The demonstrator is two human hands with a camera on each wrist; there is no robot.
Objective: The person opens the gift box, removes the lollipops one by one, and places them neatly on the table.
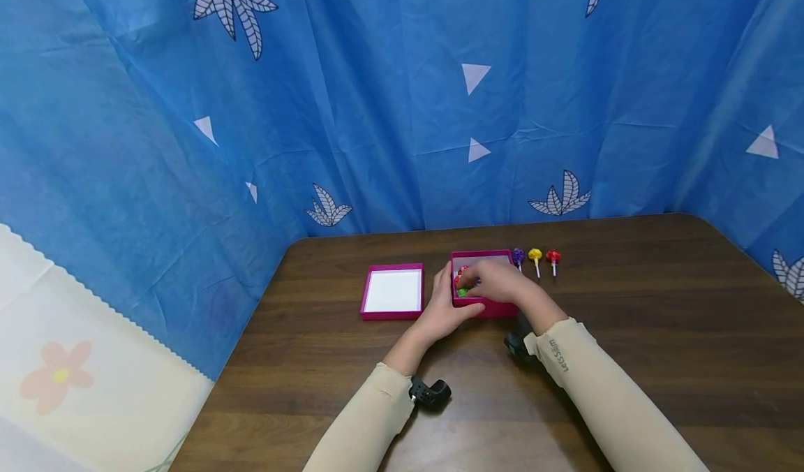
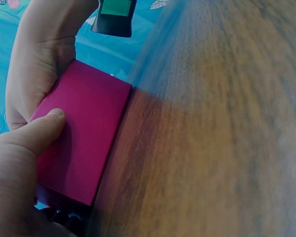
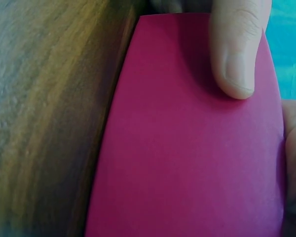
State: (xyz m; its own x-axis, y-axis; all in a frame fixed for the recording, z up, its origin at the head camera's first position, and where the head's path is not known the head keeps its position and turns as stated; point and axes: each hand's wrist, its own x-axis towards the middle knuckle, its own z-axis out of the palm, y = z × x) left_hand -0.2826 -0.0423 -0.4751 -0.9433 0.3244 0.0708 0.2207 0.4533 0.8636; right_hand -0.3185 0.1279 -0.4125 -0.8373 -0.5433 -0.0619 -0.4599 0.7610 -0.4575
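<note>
A magenta box [image 1: 500, 309] stands uncovered on the table, with red and green things [image 1: 462, 292] partly visible inside at its left end. My left hand [image 1: 442, 313] grips the box's left front corner; its thumb [image 2: 50, 129] lies against the front wall and the fingers go round the left side. Over the rim, my right hand [image 1: 496, 281] reaches down into the box with bent fingers. Those fingertips are at the red and green things, and I cannot tell whether they pinch one. In the right wrist view the box's front wall [image 3: 187, 148] fills most of the picture.
Left of the box lies a magenta lid [image 1: 393, 292] with its white inside up. Purple [image 1: 518, 256], yellow [image 1: 535, 255] and red [image 1: 553, 256] lollipops lie in a row right of the box. A blue curtain [image 1: 402, 109] hangs behind the wooden table [image 1: 659, 318].
</note>
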